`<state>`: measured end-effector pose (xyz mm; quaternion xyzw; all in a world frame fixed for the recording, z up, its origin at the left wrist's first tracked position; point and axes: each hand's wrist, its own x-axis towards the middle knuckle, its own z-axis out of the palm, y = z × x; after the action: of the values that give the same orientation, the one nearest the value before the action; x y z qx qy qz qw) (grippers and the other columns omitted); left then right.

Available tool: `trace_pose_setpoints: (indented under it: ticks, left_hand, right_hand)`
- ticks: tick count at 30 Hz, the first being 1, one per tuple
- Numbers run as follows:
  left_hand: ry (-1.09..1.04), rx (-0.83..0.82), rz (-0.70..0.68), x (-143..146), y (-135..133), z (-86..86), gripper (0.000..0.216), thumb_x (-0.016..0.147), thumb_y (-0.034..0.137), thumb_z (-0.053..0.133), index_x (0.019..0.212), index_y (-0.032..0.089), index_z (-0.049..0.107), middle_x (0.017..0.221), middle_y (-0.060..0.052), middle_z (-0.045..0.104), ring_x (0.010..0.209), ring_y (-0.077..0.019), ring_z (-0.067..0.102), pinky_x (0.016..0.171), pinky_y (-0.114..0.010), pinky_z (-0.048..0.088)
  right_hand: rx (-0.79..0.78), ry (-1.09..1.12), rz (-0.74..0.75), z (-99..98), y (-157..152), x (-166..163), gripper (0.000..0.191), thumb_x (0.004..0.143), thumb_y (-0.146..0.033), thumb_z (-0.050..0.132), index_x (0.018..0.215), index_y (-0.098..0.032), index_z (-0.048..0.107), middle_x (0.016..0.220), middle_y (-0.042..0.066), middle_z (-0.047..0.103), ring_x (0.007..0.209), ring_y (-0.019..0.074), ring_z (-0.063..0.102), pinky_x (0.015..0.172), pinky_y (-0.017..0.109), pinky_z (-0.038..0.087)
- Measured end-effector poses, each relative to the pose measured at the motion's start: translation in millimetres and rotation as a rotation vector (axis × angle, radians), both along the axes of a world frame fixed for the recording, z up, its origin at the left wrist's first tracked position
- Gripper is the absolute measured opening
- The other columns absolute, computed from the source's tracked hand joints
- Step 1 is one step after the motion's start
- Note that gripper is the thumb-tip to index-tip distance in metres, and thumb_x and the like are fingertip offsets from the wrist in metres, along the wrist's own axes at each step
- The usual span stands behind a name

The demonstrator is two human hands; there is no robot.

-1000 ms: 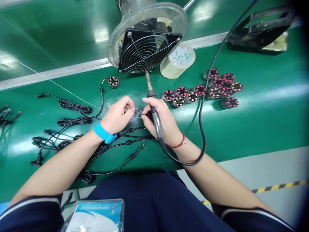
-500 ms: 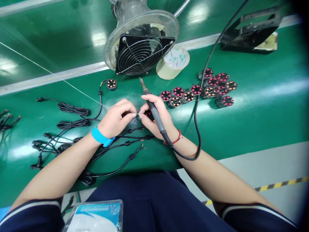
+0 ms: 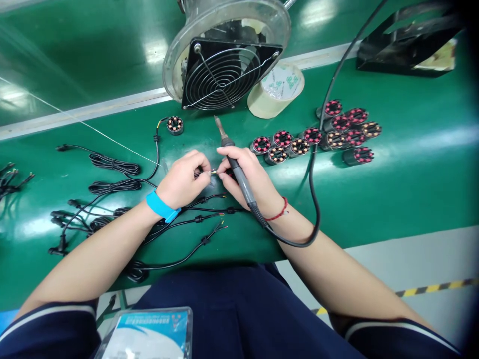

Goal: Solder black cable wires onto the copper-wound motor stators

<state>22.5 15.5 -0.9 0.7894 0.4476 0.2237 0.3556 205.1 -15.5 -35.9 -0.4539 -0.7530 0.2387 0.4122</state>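
My left hand (image 3: pixel 184 178), with a blue band at the wrist, is closed in a pinch on a thin yellowish wire (image 3: pixel 214 172). The wire spans the small gap to the fingertips of my right hand (image 3: pixel 256 182). That hand also carries a soldering iron (image 3: pixel 240 174) across its palm, tip pointing up and away from the wire. A dark part with bits of red shows under the right fingers, mostly hidden. A pale thin strand (image 3: pixel 108 137) runs from the upper left down to near my left hand. Black cables (image 3: pixel 204 218) with bared ends lie below both hands.
A fan with a wire guard (image 3: pixel 220 77) in a clear hood hangs ahead. Behind the iron stands a tape roll (image 3: pixel 277 89). Several wound motor stators (image 3: pixel 299 146) sit at right; another stator (image 3: pixel 174 124) with a cable is at left. A black stand (image 3: pixel 407 45) is back right.
The view has shifted slightly. My hands have drawn a little apart, and more of the yellowish wire shows between them. The soldering iron stays in my right hand.
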Motion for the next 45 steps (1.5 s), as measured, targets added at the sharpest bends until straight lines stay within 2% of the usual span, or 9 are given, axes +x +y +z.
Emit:
trace_pose_setpoints:
  ticks: [6, 10, 14, 18, 21, 24, 28, 36, 45]
  left_hand:
    - [-0.002, -0.041, 0.049, 1.3, 1.2, 0.9, 0.011, 0.073, 0.007, 0.050, 0.068, 0.017, 0.052, 0.070, 0.002, 0.049, 0.063, -0.0102, 0.044, 0.061, -0.025, 0.036]
    - [-0.015, -0.048, 0.058, 2.0, 1.5, 0.0, 0.010, 0.074, 0.008, 0.051, 0.069, 0.017, 0.052, 0.073, 0.001, 0.052, 0.064, -0.0100, 0.044, 0.061, -0.025, 0.037]
    - [-0.010, -0.016, 0.047, 2.6, 0.4, 0.0, 0.012, 0.074, 0.007, 0.051, 0.068, 0.017, 0.051, 0.073, 0.000, 0.053, 0.066, -0.0107, 0.046, 0.063, -0.026, 0.039]
    - [0.016, 0.014, 0.018, 3.6, -1.6, 0.5, 0.014, 0.073, 0.005, 0.049, 0.068, 0.017, 0.049, 0.076, -0.001, 0.055, 0.066, -0.0112, 0.046, 0.063, -0.027, 0.039]
    - [0.044, 0.019, 0.018, 4.2, -2.5, 0.3, 0.014, 0.072, 0.005, 0.049, 0.067, 0.018, 0.048, 0.076, -0.002, 0.055, 0.067, -0.0118, 0.046, 0.063, -0.027, 0.039]
    - [0.058, 0.022, 0.033, 4.7, -2.4, 0.1, 0.014, 0.072, 0.005, 0.049, 0.067, 0.018, 0.048, 0.074, -0.002, 0.055, 0.069, -0.0125, 0.048, 0.064, -0.027, 0.039]
    - [0.064, 0.025, 0.047, 5.5, -2.1, 0.1, 0.015, 0.074, 0.006, 0.050, 0.066, 0.018, 0.047, 0.073, -0.001, 0.055, 0.069, -0.0121, 0.049, 0.064, -0.027, 0.039]
    - [0.053, 0.051, 0.055, 4.4, -1.9, -3.0, 0.014, 0.073, 0.005, 0.051, 0.066, 0.017, 0.049, 0.072, 0.000, 0.055, 0.067, -0.0109, 0.050, 0.062, -0.026, 0.039]
    - [0.036, 0.073, 0.061, 4.8, -1.8, -3.6, 0.014, 0.073, 0.005, 0.051, 0.066, 0.017, 0.050, 0.070, 0.001, 0.055, 0.066, -0.0101, 0.048, 0.061, -0.024, 0.039]
  right_hand:
    - [-0.054, 0.072, -0.041, -0.9, 5.9, -7.0, 0.046, 0.084, -0.018, 0.053, 0.128, -0.028, 0.047, 0.089, 0.000, 0.067, 0.089, 0.0211, 0.061, 0.089, 0.041, 0.050]
    - [-0.046, 0.104, -0.062, 3.4, 0.2, -2.6, 0.047, 0.086, -0.019, 0.052, 0.131, -0.029, 0.046, 0.093, 0.000, 0.069, 0.097, 0.0218, 0.063, 0.095, 0.044, 0.052]
    - [-0.094, 0.177, -0.171, 13.8, -9.1, 7.2, 0.038, 0.095, -0.026, 0.047, 0.132, -0.032, 0.049, 0.092, 0.000, 0.071, 0.086, 0.0200, 0.069, 0.091, 0.045, 0.057]
    - [0.093, 0.160, -0.262, 25.4, -12.0, 12.4, 0.021, 0.091, -0.028, 0.058, 0.112, -0.029, 0.062, 0.104, 0.002, 0.070, 0.090, 0.0202, 0.069, 0.087, 0.042, 0.058]
    - [0.164, 0.164, -0.341, 28.6, -13.4, 13.7, 0.012, 0.091, -0.035, 0.059, 0.097, -0.027, 0.064, 0.088, 0.001, 0.069, 0.078, 0.0183, 0.068, 0.073, 0.038, 0.059]
    - [0.189, 0.165, -0.385, 26.9, -17.0, 15.5, 0.024, 0.092, -0.046, 0.054, 0.084, -0.026, 0.064, 0.075, 0.001, 0.064, 0.064, 0.0152, 0.063, 0.061, 0.034, 0.056]
    - [0.235, 0.162, -0.378, 24.9, -21.3, 17.6, 0.026, 0.093, -0.041, 0.055, 0.073, -0.025, 0.063, 0.067, 0.000, 0.061, 0.054, 0.0115, 0.056, 0.051, 0.030, 0.049]
    - [0.334, 0.175, -0.308, 27.9, -16.1, 14.8, 0.022, 0.092, -0.034, 0.057, 0.073, -0.024, 0.061, 0.064, -0.003, 0.060, 0.051, 0.0095, 0.052, 0.047, 0.027, 0.045]
    - [0.304, 0.146, -0.334, 26.4, -18.3, 15.2, 0.025, 0.093, -0.039, 0.055, 0.074, -0.024, 0.061, 0.064, -0.002, 0.061, 0.051, 0.0108, 0.055, 0.048, 0.029, 0.048]
